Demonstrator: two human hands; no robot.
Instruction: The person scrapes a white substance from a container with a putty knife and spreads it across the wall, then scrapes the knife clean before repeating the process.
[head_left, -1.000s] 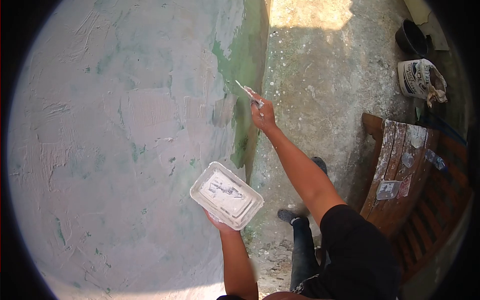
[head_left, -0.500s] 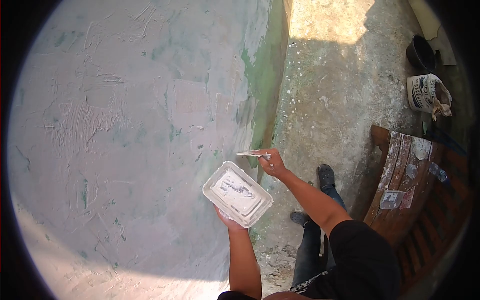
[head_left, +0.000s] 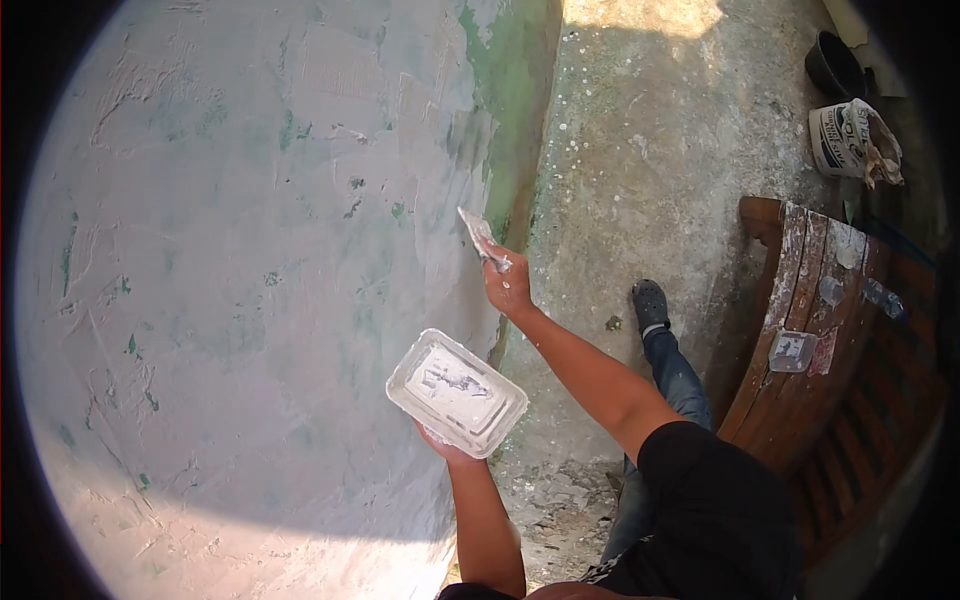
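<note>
Against wall point(head_left: 250, 250) at 12 o'clock, right hand point(head_left: 508, 288), grip closed round putty knife point(head_left: 478, 237), blade touching plaster. Left hand point(head_left: 440, 445) at 6 o'clock, grip cupping tray point(head_left: 456, 392) from beneath. Looks like spreading stroke; next calls for flat, even blade pressure.

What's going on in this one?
A person is spreading filler on a wall. The right hand holds a putty knife to the wall beside its green uncoated strip. The left hand supports a white tray, smeared with filler, from below. A spattered wooden bench and a bucket stand to the right.
</note>
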